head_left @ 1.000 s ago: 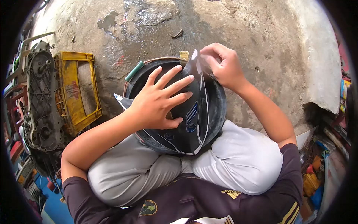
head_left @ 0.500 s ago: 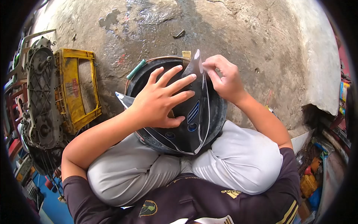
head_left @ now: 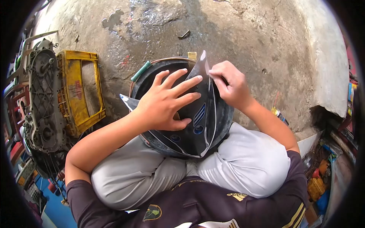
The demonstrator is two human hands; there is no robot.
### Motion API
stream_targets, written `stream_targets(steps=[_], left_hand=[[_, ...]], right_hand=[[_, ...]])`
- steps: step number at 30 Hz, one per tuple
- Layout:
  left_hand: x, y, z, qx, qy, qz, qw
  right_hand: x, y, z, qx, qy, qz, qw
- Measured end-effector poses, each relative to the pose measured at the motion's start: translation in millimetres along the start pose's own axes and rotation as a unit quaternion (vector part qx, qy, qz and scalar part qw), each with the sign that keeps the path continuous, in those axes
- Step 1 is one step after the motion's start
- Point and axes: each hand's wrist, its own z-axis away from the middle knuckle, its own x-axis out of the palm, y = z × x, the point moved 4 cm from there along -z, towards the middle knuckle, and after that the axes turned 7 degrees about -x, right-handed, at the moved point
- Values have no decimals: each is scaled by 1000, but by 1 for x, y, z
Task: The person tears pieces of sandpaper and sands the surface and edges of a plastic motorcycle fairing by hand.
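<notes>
Lying over a round black basin (head_left: 227, 118) beside the person's bent knees in pale grey trousers (head_left: 253, 163), a glossy black, pointed, plastic-looking panel (head_left: 192, 142) sits under the left hand (head_left: 165, 104), whose fingers are spread wide; the right hand (head_left: 232, 84) has thumb and forefinger pressed together at the panel's right edge, just beside its far tip; whether they pinch the edge or something thin there, I cannot tell; the handwork seems unfinished, centred on that tip; how much of the edge is done, and how much remains, cannot be judged.
</notes>
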Motion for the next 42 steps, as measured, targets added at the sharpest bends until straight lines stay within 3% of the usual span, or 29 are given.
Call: stream_targets(steps=[30, 36, 38, 39, 41, 42], left_hand=[[-5, 3, 1, 10, 39, 13, 999], [-4, 5, 3, 17, 21, -7, 1000], [-8, 7, 4, 10, -6, -16, 1000], [-8, 9, 4, 21, 3, -12, 1000], [-21, 17, 4, 29, 3, -21, 999], [-30, 20, 3, 29, 20, -24, 999]], right_hand=[[3, -2, -2, -57, 20, 10, 998], [0, -20, 12, -128, -44, 52, 989], [-7, -15, 5, -12, -16, -13, 1000], [-14, -18, 1, -19, -13, -10, 1000], [-31, -28, -14, 88, -54, -18, 995], [-39, -35, -19, 80, -51, -17, 995]])
